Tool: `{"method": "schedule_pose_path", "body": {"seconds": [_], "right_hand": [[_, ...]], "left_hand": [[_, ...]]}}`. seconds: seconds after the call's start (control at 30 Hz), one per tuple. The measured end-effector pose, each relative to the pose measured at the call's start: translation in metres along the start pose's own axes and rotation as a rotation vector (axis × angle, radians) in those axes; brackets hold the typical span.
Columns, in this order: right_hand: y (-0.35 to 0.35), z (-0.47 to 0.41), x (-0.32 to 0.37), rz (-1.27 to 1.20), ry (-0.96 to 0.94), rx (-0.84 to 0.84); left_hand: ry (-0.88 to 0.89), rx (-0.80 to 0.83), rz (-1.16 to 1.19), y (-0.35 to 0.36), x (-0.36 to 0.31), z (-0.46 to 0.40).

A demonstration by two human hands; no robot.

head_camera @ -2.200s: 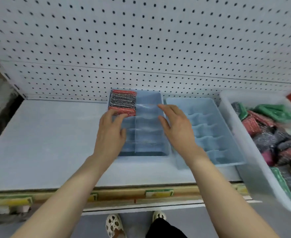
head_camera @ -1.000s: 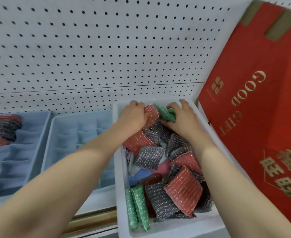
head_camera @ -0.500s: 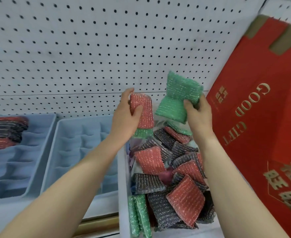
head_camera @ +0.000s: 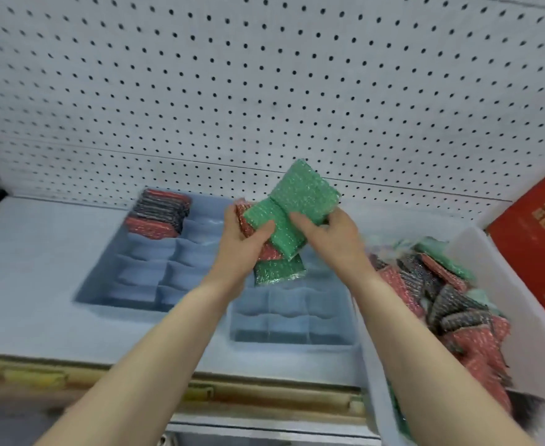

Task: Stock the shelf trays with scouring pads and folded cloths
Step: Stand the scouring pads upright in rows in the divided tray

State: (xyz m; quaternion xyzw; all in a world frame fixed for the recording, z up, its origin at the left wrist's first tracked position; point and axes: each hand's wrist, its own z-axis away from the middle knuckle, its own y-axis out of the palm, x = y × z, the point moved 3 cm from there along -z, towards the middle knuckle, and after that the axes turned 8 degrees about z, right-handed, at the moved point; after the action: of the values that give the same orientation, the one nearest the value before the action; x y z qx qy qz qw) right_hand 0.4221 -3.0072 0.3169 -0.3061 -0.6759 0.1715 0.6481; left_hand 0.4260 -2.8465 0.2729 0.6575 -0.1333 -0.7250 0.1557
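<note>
Together, the left hand point(head_camera: 239, 249) and right hand point(head_camera: 332, 233) grip a bunch of green and red scouring pads point(head_camera: 284, 217), fingers curled round them, above the right tray point(head_camera: 293, 317) on the shelf point(head_camera: 33, 268).

The 2 forearms are bare to the frame's edge (no sleeves, rings or watch), as are the hands point(head_camera: 292, 241).

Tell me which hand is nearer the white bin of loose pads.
Right. The right hand hangs just left of the white bin, pinching green pads; the left hand sits farther left, above the blue trays.
</note>
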Motion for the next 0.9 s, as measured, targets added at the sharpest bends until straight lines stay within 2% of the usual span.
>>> {"method": "schedule_pose_path", "body": {"seconds": [0.17, 0.33, 0.43, 0.57, 0.8, 0.9], "right_hand": [[0.075, 0.0, 0.049, -0.209, 0.061, 0.065], [0.136, -0.003, 0.074, -0.26, 0.088, -0.052], [0.172, 0.0, 0.083, -0.239, 0.018, -0.007], [0.22, 0.0, 0.085, -0.061, -0.006, 0.098], [0.262, 0.0, 0.095, 0.391, -0.337, 0.108], [0.273, 0.0, 0.101, 0.518, -0.498, 0.031]], "left_hand": [[0.099, 0.026, -0.191, -0.092, -0.041, -0.001], [0.116, -0.105, -0.214, -0.192, -0.068, -0.006], [0.136, -0.181, -0.202, -0.247, -0.078, -0.01], [0.149, -0.285, -0.212, -0.3, -0.089, -0.019], [0.116, -0.354, -0.113, -0.33, -0.093, -0.027], [0.106, -0.339, -0.095, -0.332, -0.09, -0.027]]}}
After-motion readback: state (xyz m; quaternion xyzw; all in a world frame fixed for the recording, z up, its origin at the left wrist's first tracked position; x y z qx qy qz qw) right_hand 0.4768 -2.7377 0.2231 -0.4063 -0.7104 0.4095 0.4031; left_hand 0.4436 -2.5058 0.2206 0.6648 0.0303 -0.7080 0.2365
